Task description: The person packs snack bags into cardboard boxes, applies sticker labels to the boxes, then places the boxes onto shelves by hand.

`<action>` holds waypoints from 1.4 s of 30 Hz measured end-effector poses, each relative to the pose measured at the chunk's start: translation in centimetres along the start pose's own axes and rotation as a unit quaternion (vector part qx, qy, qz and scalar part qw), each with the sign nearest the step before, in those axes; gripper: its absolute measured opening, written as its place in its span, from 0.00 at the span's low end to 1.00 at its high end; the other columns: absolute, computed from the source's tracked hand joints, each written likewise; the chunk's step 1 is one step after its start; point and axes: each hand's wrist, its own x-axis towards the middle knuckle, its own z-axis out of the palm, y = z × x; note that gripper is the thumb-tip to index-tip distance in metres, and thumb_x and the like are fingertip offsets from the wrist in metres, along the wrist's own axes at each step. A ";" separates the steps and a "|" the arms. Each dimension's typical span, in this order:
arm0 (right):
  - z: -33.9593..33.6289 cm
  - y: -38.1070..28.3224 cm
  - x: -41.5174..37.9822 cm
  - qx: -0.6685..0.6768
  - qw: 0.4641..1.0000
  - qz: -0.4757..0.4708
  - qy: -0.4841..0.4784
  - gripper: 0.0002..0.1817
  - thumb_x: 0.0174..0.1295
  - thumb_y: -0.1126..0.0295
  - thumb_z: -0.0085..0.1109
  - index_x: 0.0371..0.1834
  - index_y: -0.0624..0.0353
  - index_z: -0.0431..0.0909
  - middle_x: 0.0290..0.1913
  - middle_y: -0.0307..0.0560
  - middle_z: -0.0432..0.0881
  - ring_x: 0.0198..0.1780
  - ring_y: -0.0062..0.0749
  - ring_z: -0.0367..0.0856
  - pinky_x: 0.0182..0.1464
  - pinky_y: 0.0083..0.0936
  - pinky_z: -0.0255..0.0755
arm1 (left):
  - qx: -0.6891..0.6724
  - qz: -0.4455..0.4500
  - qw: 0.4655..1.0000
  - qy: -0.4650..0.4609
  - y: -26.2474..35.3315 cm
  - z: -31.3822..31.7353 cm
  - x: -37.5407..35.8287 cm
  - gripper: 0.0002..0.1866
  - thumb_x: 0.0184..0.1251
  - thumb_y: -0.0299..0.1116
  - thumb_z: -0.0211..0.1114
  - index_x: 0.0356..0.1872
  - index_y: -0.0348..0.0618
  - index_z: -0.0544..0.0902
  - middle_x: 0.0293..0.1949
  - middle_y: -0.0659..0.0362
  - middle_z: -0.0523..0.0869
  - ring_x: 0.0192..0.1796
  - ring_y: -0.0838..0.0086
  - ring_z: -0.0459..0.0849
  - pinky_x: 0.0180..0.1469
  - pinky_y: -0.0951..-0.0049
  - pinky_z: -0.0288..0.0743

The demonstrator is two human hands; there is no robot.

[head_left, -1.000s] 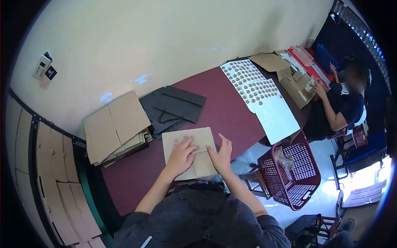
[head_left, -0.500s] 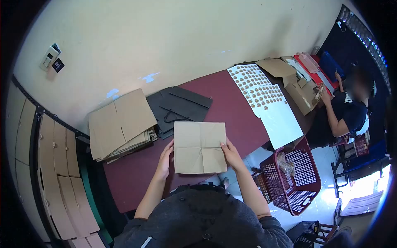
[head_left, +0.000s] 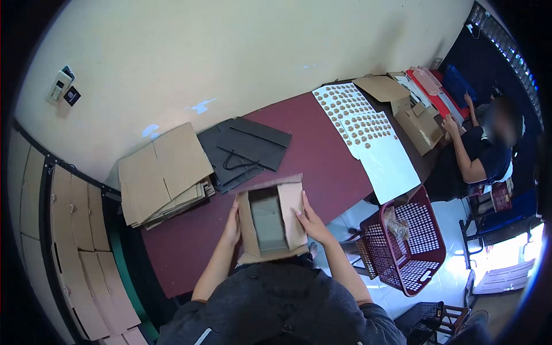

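An open cardboard box [head_left: 292,214] is between my two hands, close in front of my body, with its opening turned up toward me. Nothing shows inside it, and its flaps are spread outward. My left hand [head_left: 232,224] grips the left side. On the right side, my right hand [head_left: 313,222] holds the box, its thumb over the right flap. Left of the box lies a stack of flattened cardboard [head_left: 164,172] on the maroon tabletop [head_left: 330,172]. Black paper bags [head_left: 253,144] with dark cord handles lie beside that stack.
White sheets with round brown stickers [head_left: 359,115] lie at the table's far right. A person [head_left: 477,152] stands beyond, near another open carton [head_left: 422,126]. A maroon plastic basket [head_left: 422,230] is on the floor at right. Cardboard boxes [head_left: 75,213] fill a rack at left.
The box has been turned over, from its closed, creased face to its open side with flaps spread. It is lower and nearer my body. The other person's hands have shifted.
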 end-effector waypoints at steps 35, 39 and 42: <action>-0.2 7.9 0.6 -0.205 0.968 0.108 0.099 0.18 0.54 0.66 0.58 0.45 0.66 0.80 0.31 0.62 0.83 0.33 0.45 0.85 0.41 0.34 0.76 | 0.498 0.071 0.862 0.063 -6.2 -2.1 -1.2 0.46 0.50 0.16 0.53 0.72 0.32 0.41 0.72 0.35 0.48 0.75 0.46 0.48 0.74 0.60 0.44; -2.8 5.0 1.8 -0.192 0.967 0.064 0.158 0.18 0.54 0.67 0.59 0.45 0.67 0.80 0.32 0.61 0.84 0.36 0.42 0.86 0.43 0.31 0.76 | 0.429 0.125 0.890 0.086 -3.7 2.3 0.7 0.46 0.46 0.13 0.48 0.72 0.36 0.43 0.70 0.37 0.54 0.74 0.48 0.52 0.74 0.62 0.47; -4.3 2.6 2.5 -0.073 0.984 0.097 0.131 0.33 0.50 0.65 0.66 0.62 0.65 0.71 0.49 0.63 0.81 0.50 0.44 0.83 0.52 0.33 0.74 | 0.386 0.190 0.897 0.100 -3.5 3.3 3.2 0.45 0.45 0.11 0.47 0.72 0.39 0.48 0.68 0.40 0.59 0.72 0.49 0.56 0.73 0.62 0.50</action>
